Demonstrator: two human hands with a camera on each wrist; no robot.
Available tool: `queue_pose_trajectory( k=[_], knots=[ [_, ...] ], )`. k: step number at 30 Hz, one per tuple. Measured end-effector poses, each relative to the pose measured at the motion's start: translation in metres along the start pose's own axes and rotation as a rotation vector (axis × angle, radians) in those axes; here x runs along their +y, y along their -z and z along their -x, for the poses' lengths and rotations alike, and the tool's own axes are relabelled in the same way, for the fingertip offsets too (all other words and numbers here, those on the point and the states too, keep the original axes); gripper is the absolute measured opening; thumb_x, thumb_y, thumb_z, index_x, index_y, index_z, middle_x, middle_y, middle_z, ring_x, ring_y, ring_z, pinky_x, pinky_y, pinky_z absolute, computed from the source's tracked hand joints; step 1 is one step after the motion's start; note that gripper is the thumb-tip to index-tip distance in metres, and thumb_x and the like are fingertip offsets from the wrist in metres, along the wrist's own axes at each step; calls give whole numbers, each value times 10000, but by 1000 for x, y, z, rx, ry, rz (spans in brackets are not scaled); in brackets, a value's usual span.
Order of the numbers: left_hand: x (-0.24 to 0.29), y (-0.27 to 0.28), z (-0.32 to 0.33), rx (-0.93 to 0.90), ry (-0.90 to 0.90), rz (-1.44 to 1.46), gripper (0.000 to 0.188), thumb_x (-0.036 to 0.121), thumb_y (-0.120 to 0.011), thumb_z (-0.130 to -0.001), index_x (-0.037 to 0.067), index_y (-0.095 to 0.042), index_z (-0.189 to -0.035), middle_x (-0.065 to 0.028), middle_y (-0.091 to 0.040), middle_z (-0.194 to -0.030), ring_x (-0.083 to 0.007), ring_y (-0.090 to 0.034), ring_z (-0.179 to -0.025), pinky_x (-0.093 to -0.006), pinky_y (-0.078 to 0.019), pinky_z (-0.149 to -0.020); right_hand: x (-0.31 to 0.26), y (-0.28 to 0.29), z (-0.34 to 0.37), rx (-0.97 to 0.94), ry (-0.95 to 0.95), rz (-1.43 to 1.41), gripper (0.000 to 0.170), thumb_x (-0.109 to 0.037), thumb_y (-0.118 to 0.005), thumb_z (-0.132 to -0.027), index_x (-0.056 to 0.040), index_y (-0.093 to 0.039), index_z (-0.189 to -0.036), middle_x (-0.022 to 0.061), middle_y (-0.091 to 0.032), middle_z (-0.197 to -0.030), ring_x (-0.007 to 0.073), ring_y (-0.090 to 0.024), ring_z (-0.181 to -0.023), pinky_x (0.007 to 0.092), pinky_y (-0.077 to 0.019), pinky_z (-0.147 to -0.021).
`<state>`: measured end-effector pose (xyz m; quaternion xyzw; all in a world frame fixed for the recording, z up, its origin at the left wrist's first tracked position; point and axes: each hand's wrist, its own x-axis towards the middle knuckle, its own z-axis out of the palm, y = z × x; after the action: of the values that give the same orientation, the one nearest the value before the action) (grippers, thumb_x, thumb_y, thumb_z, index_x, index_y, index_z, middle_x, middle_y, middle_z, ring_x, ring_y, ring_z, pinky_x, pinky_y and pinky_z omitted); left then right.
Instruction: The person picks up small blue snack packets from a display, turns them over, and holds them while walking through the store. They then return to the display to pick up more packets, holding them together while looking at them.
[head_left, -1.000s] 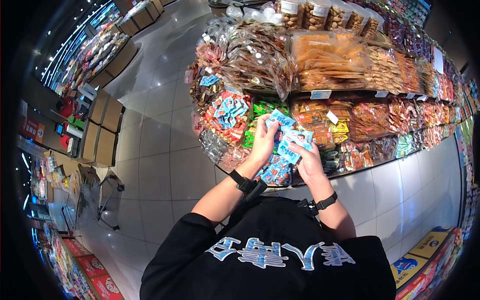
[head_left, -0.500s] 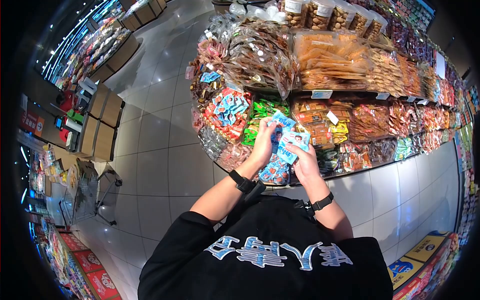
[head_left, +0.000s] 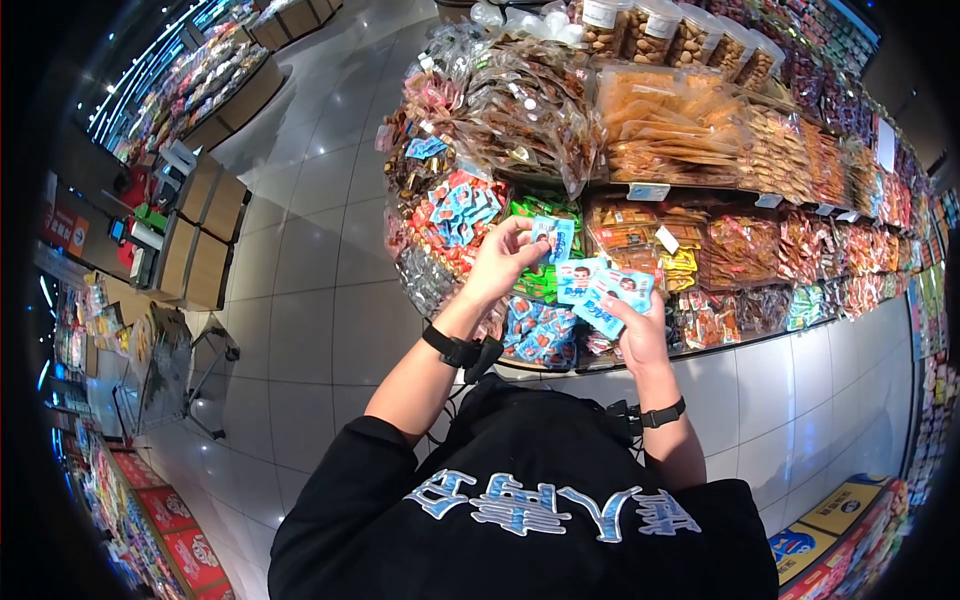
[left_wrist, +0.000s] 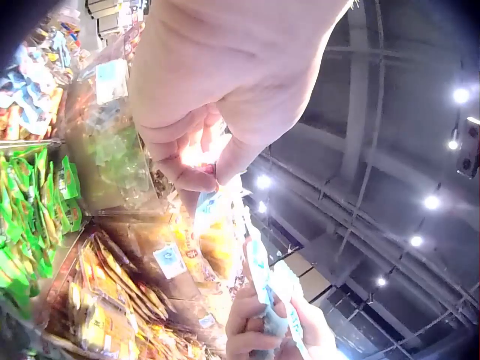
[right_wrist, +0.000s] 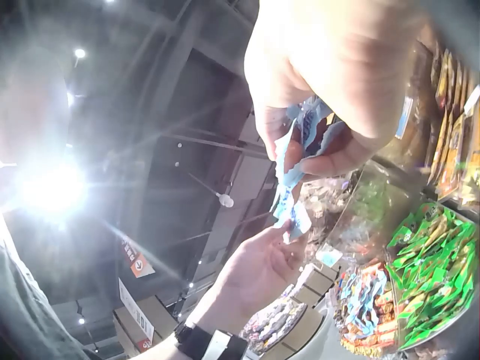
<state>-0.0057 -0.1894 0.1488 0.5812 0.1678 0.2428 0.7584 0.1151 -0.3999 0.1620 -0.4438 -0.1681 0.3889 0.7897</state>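
My left hand [head_left: 503,262] pinches one small blue snack packet [head_left: 563,240] by its edge, between thumb and fingers. Close by on the right, my right hand [head_left: 641,328] grips a fan of light-blue snack packets [head_left: 583,276], printed with a child's face, its thumb on top of them. A gap separates the left packet from this fan in the head view. Below the hands lies a bin of blue packets with red pictures [head_left: 540,332]. Green packets [right_wrist: 433,274] fill the compartment behind the left hand's packet, partly covered by it.
The curved display carries bagged dried snacks [head_left: 670,130] on an upper tier and lidded nut jars [head_left: 650,32] at the back. Red and blue packets [head_left: 458,212] lie to the left. A shopping cart [head_left: 165,375] stands on the tiled floor, near a checkout counter [head_left: 205,240].
My hands have drawn apart: the left has moved left with one packet, the right a little right with the others. The blue packets in the bin below now show more fully.
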Motion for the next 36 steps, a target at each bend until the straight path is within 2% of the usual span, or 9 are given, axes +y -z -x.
queue_pose_trajectory(
  k=[3, 10, 22, 25, 28, 29, 32, 34, 36],
  knots=[
    [21, -6, 7, 3, -29, 3, 354, -11, -687, -873, 0, -593, -1215, -39, -671, -1110, -86, -631, -939, -238, -502, -860, -10, 9, 1, -18, 12, -26, 410, 104, -666, -803, -11, -542, -1177, 84, -664, -1050, 167, -667, -961, 317, -545, -865],
    [36, -8, 11, -120, 79, -82, 374, 9, -702, -871, -15, -585, -1226, -42, -681, -1058, -83, -644, -905, -238, -526, -822, -21, 7, 0, -87, 34, 9, 484, 88, -681, -771, -11, -508, -1212, 89, -656, -1061, 175, -663, -980, 317, -544, -876],
    [50, 0, 17, -101, 24, -117, 299, 13, -651, -899, -33, -616, -1193, -55, -692, -1061, -82, -640, -922, -242, -515, -848, -9, -14, -11, -128, 41, 23, 475, 78, -694, -773, -5, -514, -1205, 92, -651, -1080, 170, -654, -992, 319, -533, -895],
    [45, 16, 16, -92, 6, -142, 271, 31, -586, -942, -23, -604, -1206, -73, -673, -1078, -123, -633, -991, -278, -507, -900, 4, -30, -22, -126, 27, 66, 462, 81, -694, -780, -4, -522, -1200, 91, -651, -1086, 166, -650, -996, 316, -527, -900],
    [16, 40, 8, -17, 57, 22, 255, 124, -491, -1001, -10, -604, -1188, -90, -656, -1087, -139, -623, -1017, -299, -503, -899, 24, -56, -36, -102, -9, 79, 452, 86, -698, -784, 2, -535, -1197, 91, -663, -1082, 166, -650, -988, 315, -522, -895],
    [10, 48, 6, -22, 100, 144, 324, 238, -408, -1041, 16, -602, -1178, -98, -643, -1100, -161, -623, -1030, -324, -505, -896, 37, -62, -44, -95, -33, 71, 447, 85, -701, -784, 3, -541, -1194, 91, -666, -1081, 166, -652, -983, 314, -521, -892],
    [16, 70, 8, 70, 233, 395, 388, 373, -368, -1053, 69, -572, -1184, -68, -631, -1134, -166, -624, -1047, -364, -509, -899, 71, -91, -69, -85, -52, 106, 372, 63, -711, -790, 0, -589, -1136, 83, -687, -1059, 154, -662, -954, 300, -523, -858],
    [14, 98, 8, 126, 235, 265, 253, 264, -517, -1017, 96, -536, -1205, -32, -625, -1119, -132, -621, -1037, -346, -527, -876, 91, -114, -86, -56, -96, 140, 371, 54, -711, -790, -2, -586, -1135, 80, -691, -1044, 153, -661, -954, 301, -528, -843],
    [12, 134, 5, 136, 222, 171, 261, 144, -607, -967, 93, -525, -1209, -15, -627, -1099, -117, -621, -1017, -311, -539, -843, 117, -140, -108, -51, -74, 226, 370, 50, -710, -788, -3, -584, -1132, 75, -686, -1044, 146, -659, -945, 298, -529, -830]
  ],
)
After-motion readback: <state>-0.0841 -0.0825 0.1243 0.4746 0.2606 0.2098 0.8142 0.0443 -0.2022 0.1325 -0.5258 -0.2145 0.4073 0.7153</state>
